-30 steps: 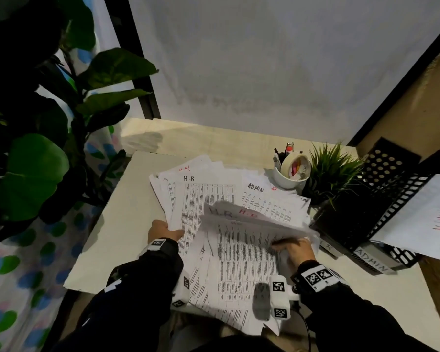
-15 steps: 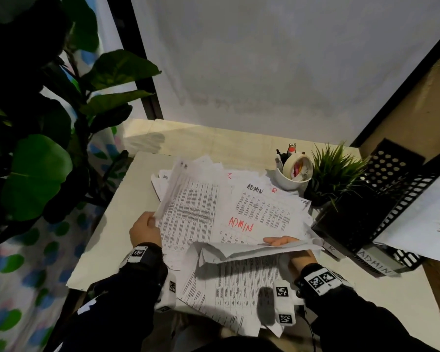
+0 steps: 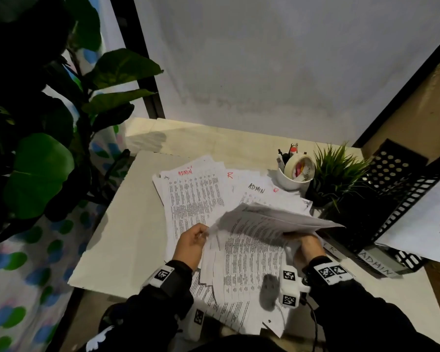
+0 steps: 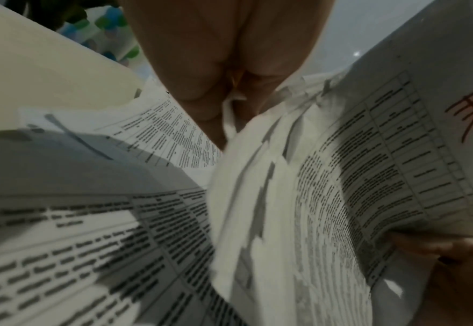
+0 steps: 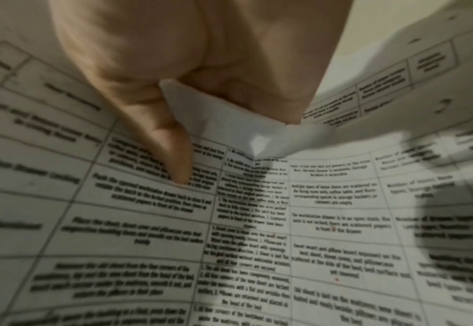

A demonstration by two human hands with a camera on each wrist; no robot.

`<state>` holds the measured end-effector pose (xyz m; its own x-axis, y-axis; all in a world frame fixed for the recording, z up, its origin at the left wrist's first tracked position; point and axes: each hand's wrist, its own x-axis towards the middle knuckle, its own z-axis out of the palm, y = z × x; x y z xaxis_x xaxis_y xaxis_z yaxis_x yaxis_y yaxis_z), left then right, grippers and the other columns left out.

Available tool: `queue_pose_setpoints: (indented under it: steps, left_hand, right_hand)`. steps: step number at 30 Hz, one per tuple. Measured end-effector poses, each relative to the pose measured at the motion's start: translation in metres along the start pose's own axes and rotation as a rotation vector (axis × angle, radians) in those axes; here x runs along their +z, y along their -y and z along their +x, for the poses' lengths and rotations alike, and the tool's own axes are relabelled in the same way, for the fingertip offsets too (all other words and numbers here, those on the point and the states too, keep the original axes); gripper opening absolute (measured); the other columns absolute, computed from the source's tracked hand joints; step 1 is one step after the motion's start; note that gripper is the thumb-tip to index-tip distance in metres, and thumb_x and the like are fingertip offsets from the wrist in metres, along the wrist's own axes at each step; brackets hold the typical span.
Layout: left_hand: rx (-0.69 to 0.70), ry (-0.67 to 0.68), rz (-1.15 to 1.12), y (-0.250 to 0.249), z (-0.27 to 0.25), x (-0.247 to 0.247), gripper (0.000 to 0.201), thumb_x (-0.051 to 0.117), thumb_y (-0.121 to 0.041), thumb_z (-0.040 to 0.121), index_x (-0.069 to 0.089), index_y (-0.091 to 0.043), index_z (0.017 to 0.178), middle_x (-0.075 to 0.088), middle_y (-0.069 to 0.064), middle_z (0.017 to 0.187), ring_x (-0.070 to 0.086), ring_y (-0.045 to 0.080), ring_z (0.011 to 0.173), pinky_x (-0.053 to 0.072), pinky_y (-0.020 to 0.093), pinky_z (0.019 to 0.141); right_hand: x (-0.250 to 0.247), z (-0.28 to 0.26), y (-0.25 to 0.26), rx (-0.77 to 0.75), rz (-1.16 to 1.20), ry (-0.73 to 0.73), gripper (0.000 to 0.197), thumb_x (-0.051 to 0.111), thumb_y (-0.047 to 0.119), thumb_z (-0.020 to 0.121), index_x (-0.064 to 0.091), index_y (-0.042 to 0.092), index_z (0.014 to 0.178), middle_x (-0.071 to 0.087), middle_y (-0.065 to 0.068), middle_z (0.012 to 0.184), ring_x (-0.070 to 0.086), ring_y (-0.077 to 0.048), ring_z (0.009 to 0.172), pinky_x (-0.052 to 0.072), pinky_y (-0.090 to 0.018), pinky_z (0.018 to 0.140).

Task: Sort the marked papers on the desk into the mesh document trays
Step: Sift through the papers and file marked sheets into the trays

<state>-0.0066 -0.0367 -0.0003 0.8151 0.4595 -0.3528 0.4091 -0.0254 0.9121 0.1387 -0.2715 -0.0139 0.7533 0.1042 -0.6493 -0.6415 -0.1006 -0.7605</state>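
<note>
A white cup (image 3: 291,179) holding pens and a tape roll (image 3: 299,166) stands beside a small plant (image 3: 337,171).

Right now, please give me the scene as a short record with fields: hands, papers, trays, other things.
left hand: pinches the left edge of the lifted sheets
right hand: grips the same lifted sheets from the right
loose papers: spread on the desk, some marked ADMIN
mesh trays: at right, labelled ADMIN, one sheet inside
other: white cup with pens and tape, small plant
</note>
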Motion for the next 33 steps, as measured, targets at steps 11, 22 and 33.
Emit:
queue_pose_setpoints:
  steps: [11, 22, 33]
  left_hand:
    - [0.279, -0.049, 0.051, -0.094, -0.005, 0.025, 0.015, 0.070, -0.022, 0.078, 0.068, -0.013, 0.091, 0.072, 0.004, 0.086, 0.069, 0.020, 0.079, 0.059, 0.030, 0.069]
    - [0.288, -0.034, 0.038, -0.074, -0.006, 0.056, 0.009, 0.068, -0.024, 0.081, 0.065, -0.032, 0.082, 0.066, -0.006, 0.072, 0.065, 0.018, 0.066, 0.059, 0.042, 0.065]
    - [-0.006, -0.128, -0.063, -0.063, 0.016, 0.077, 0.014, 0.071, -0.021, 0.077, 0.061, -0.016, 0.067, 0.066, 0.007, 0.070, 0.064, 0.024, 0.068, 0.056, 0.037, 0.070]
  right_hand:
    - [0.020, -0.053, 0.072, -0.563, -0.077, -0.053, 0.019, 0.065, 0.001, 0.081, 0.066, 0.012, 0.097, 0.068, 0.000, 0.085, 0.064, -0.011, 0.079, 0.052, -0.015, 0.063]
    - [0.029, -0.081, 0.034, -0.529, -0.137, -0.087, 0.029, 0.062, 0.003, 0.085, 0.056, 0.004, 0.114, 0.061, -0.010, 0.105, 0.055, -0.018, 0.094, 0.046, -0.029, 0.080]
    - [0.011, -0.072, 0.032, -0.347, -0.094, -0.146, 0.017, 0.055, -0.003, 0.084, 0.057, 0.013, 0.084, 0.060, 0.000, 0.083, 0.059, -0.031, 0.098, 0.044, -0.030, 0.079]
